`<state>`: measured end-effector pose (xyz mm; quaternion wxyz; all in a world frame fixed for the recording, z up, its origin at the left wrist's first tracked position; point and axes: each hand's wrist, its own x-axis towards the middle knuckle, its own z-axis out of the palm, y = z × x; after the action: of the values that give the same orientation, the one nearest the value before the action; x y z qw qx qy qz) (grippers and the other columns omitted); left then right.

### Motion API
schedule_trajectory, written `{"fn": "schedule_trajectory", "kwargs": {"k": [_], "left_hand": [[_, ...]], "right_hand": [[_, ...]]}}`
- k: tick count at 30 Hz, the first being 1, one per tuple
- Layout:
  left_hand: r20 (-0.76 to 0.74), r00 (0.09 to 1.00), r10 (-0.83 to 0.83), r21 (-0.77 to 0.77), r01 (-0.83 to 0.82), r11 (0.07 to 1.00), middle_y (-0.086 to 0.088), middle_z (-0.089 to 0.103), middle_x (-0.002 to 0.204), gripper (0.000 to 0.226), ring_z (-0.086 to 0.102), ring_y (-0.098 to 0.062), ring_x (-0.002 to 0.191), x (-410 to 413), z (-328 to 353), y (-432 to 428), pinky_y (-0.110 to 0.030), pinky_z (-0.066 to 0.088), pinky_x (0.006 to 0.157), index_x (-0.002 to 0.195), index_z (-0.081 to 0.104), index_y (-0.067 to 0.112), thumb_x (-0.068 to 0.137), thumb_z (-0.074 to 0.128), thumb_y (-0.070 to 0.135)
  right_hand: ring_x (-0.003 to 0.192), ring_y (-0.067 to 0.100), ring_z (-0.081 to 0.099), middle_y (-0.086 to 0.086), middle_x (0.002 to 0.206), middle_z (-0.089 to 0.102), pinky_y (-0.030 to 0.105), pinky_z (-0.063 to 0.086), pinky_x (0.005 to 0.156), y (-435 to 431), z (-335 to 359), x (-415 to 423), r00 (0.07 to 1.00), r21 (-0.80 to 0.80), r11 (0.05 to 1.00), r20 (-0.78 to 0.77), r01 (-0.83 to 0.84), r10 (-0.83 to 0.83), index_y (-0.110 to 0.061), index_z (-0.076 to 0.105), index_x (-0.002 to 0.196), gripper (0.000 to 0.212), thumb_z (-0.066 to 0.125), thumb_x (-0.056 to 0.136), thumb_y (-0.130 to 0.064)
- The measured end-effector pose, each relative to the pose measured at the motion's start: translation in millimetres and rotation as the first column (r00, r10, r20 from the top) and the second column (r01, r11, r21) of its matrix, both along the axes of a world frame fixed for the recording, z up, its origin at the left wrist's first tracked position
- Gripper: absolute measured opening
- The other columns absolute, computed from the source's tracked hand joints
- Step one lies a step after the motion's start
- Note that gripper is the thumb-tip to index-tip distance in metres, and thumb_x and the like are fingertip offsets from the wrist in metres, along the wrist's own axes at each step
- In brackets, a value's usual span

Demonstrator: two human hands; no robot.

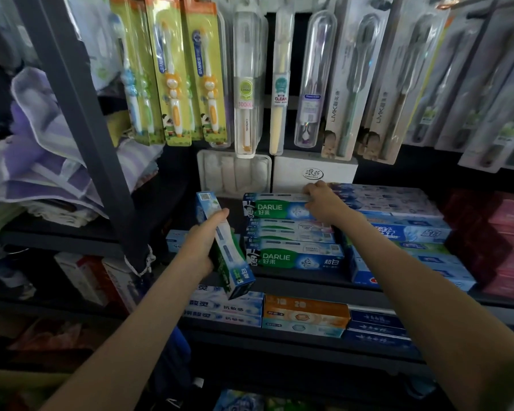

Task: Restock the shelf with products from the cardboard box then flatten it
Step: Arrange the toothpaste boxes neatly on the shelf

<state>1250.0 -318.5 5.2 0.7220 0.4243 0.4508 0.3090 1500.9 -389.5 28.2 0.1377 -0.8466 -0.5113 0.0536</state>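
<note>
On the lower shelf [294, 292] toothpaste boxes [306, 318] lie in rows along the front edge. Above, the left hand [204, 247] grips a green-and-blue carton [224, 247], tilted on end, off the left of the Darlie stack [291, 232]. The right hand [321, 200] lies flat on the top box [275, 206] of that stack at its right end, fingers curled over the back edge. Behind stands a white box [315, 173]; toothbrush packs [250, 84] hang above. The cardboard box is out of sight.

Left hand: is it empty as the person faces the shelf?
No, the left hand grips a toothpaste box held tilted in front of the shelf.
</note>
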Motion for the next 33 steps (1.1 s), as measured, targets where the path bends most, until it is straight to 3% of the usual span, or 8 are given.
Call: {"fn": "schedule_trajectory", "kwargs": {"k": [4, 9, 13, 17, 23, 27, 30, 33], "left_hand": [[0.016, 1.000, 0.004, -0.080, -0.003, 0.997, -0.008, 0.058, 0.079, 0.028, 0.058, -0.021, 0.068, 3.9, 4.8, -9.8, -0.032, 0.048, 0.064, 0.091, 0.058, 0.013, 0.087, 0.065, 0.040], [0.236, 0.969, 0.073, -0.241, -0.014, 0.970, -0.008, 0.057, 0.084, 0.026, 0.056, -0.025, 0.078, 9.7, 11.7, -24.2, -0.038, 0.046, 0.074, 0.086, 0.058, 0.016, 0.093, 0.054, 0.041], [0.370, 0.916, 0.156, -0.267, -0.056, 0.962, -0.009, 0.059, 0.087, 0.033, 0.058, -0.024, 0.079, 23.2, 16.7, -32.6, -0.039, 0.047, 0.067, 0.112, 0.057, 0.014, 0.097, 0.045, 0.041], [0.430, 0.888, 0.164, -0.285, -0.038, 0.958, -0.017, 0.063, 0.104, 0.042, 0.062, -0.031, 0.094, 40.0, 16.1, -40.3, -0.045, 0.050, 0.078, 0.123, 0.054, 0.003, 0.100, 0.043, 0.037], [0.448, 0.894, -0.007, -0.072, 0.044, 0.996, -0.010, 0.062, 0.101, 0.025, 0.063, -0.022, 0.088, 43.0, 12.9, -45.1, -0.037, 0.055, 0.063, 0.120, 0.051, 0.006, 0.098, 0.049, 0.019], [0.211, 0.969, -0.125, 0.299, 0.057, 0.952, 0.001, 0.060, 0.113, 0.055, 0.060, -0.012, 0.103, 32.0, 8.9, -42.0, -0.032, 0.049, 0.086, 0.136, 0.030, 0.020, 0.091, 0.062, 0.015], [0.129, 0.988, -0.080, 0.493, 0.006, 0.870, 0.004, 0.050, 0.121, 0.075, 0.057, -0.011, 0.109, 22.1, 10.2, -39.0, -0.033, 0.048, 0.093, 0.141, 0.019, 0.030, 0.086, 0.068, 0.020], [0.162, 0.982, -0.102, 0.229, 0.063, 0.971, -0.004, 0.060, 0.115, 0.051, 0.063, -0.023, 0.102, 13.7, 21.6, -40.9, -0.038, 0.055, 0.081, 0.125, 0.045, 0.015, 0.087, 0.060, 0.046]], "right_hand": [[0.118, 0.038, 0.045, 0.020, 0.131, 0.039, 0.040, 0.037, 0.099, -4.6, -5.8, 8.9, 0.997, -0.043, 0.999, 0.071, -0.009, 0.012, 0.000, 0.048, 0.126, 0.033, 0.043, 0.093, -0.004], [0.131, 0.033, 0.035, 0.016, 0.141, 0.037, 0.042, 0.023, 0.112, -11.7, 2.2, 2.9, 0.987, -0.061, 0.998, 0.162, 0.029, -0.019, -0.011, 0.040, 0.138, 0.046, 0.047, 0.094, -0.018], [0.124, 0.026, 0.046, 0.011, 0.136, 0.048, 0.037, 0.037, 0.103, -29.9, 23.3, -42.8, 0.983, 0.226, 0.969, -0.132, -0.095, 0.127, -0.017, 0.041, 0.140, 0.051, 0.052, 0.095, -0.038], [0.092, 0.018, 0.063, 0.002, 0.104, 0.066, 0.033, 0.050, 0.083, -54.2, 41.2, -92.5, 0.877, 0.057, 0.950, -0.370, -0.307, 0.305, -0.024, 0.056, 0.120, 0.057, 0.053, 0.080, -0.065], [0.094, 0.016, 0.059, 0.001, 0.109, 0.060, 0.025, 0.045, 0.074, -66.6, 37.3, -77.1, 0.919, -0.008, 0.969, -0.317, -0.249, 0.233, -0.021, 0.055, 0.124, 0.037, 0.062, 0.089, -0.032], [0.101, 0.020, 0.060, -0.003, 0.105, 0.060, 0.025, 0.044, 0.077, -81.6, 38.8, -65.4, 0.894, 0.100, 0.976, -0.391, -0.193, 0.217, -0.023, 0.056, 0.127, 0.034, 0.057, 0.093, -0.025], [0.114, 0.020, 0.053, 0.004, 0.124, 0.054, 0.024, 0.039, 0.091, -86.8, 37.3, -59.0, 0.948, 0.102, 0.973, -0.224, -0.207, 0.226, -0.020, 0.049, 0.135, 0.042, 0.057, 0.093, -0.019], [0.119, 0.022, 0.041, 0.009, 0.126, 0.050, 0.030, 0.032, 0.101, -91.3, 29.1, -56.9, 0.969, 0.188, 0.950, 0.042, -0.248, 0.245, -0.015, 0.047, 0.137, 0.047, 0.058, 0.092, -0.012]]}}
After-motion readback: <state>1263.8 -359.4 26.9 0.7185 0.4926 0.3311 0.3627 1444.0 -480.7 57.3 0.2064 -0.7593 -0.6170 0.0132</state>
